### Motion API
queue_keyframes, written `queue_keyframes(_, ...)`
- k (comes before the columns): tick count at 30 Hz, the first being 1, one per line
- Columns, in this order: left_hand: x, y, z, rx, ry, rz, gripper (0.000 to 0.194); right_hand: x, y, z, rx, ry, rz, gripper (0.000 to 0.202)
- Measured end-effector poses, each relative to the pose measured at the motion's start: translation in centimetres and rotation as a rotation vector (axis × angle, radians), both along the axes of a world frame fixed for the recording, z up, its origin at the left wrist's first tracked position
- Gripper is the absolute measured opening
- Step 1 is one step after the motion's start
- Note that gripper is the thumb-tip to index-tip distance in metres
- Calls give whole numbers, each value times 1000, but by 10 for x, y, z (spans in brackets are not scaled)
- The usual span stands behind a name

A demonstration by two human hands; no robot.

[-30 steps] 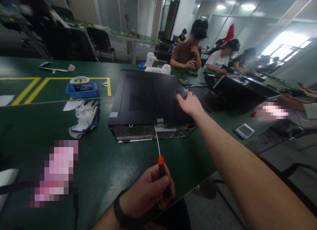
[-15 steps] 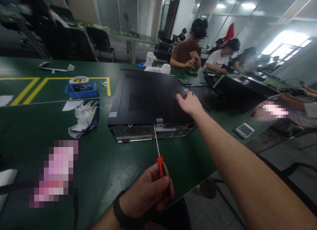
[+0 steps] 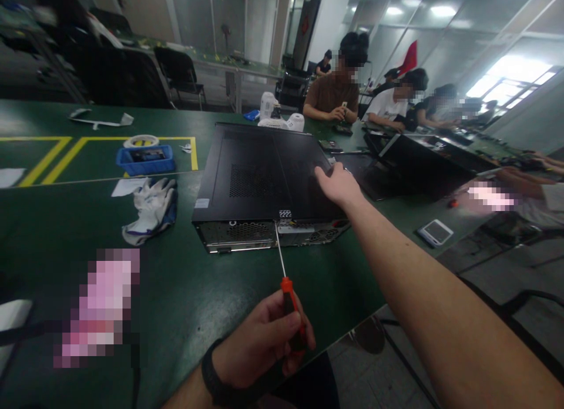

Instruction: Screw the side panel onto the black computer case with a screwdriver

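A black desktop computer case (image 3: 259, 162) lies flat on the green table, its vented metal rear panel (image 3: 251, 230) facing me. My left hand (image 3: 273, 332) is closed around the orange and black handle of a screwdriver (image 3: 288, 297). The long thin shaft slants up and away, its tip at the rear panel's top edge near the middle; the exact contact point is too small to make out. Over the right edge of the case, my right hand (image 3: 339, 185) grips with its thumb on top; the other fingers are mostly hidden.
Left of the case are a work glove (image 3: 150, 209), a blue bin (image 3: 145, 160) and a roll of tape (image 3: 141, 141). A white fan-like device (image 3: 282, 121) stands behind it. A phone-like device (image 3: 435, 233) lies at right. Co-workers (image 3: 337, 97) sit along the far side.
My left hand and the screwdriver handle have shifted slightly, with the fingers turned a little around the handle. The tip stays at the rear panel; my right hand keeps its place.
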State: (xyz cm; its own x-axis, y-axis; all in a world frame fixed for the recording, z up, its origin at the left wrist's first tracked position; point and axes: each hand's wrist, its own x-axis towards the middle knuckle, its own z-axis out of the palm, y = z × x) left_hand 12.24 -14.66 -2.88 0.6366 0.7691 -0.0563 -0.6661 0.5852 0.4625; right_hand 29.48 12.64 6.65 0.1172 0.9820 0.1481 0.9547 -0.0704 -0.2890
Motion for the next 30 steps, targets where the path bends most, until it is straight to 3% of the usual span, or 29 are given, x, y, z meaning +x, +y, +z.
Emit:
queue_keyframes(5,3,1,-2,57,21,31,32,-1,-2,3,-7,1,2,71)
queue_keyframes(12,0,1,1,-29,-34,-18,29,0,0,1,6,-12,-1,71)
queue_keyframes(20,2,2,-1,68,37,5,28,2,4,-3,14,-19,-4,73)
queue_keyframes(30,-1,2,-1,-24,-39,-45,28,1,2,-2,13,-10,3,72)
